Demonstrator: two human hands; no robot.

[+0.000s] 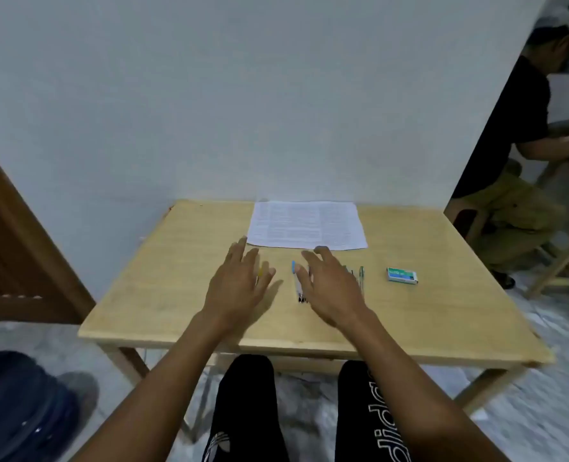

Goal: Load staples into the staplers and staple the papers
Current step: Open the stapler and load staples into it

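Printed white papers point(307, 224) lie flat at the far middle of the wooden table point(149, 295). In front of them a blue and white stapler point(297, 281) lies lengthwise between my hands. A green stapler point(361, 276) shows just right of my right hand. A bit of yellow, perhaps another stapler, peeks out under my left hand. A small green and white staple box point(402, 275) sits further right. My left hand point(239, 285) and my right hand point(329, 288) hover over the staplers, fingers spread, holding nothing.
The table stands against a white wall. A seated person in a black shirt point(509, 135) works at another wooden table at the right. A blue water jug point(20, 408) stands on the floor at the lower left. A brown door point(6, 248) is at the left.
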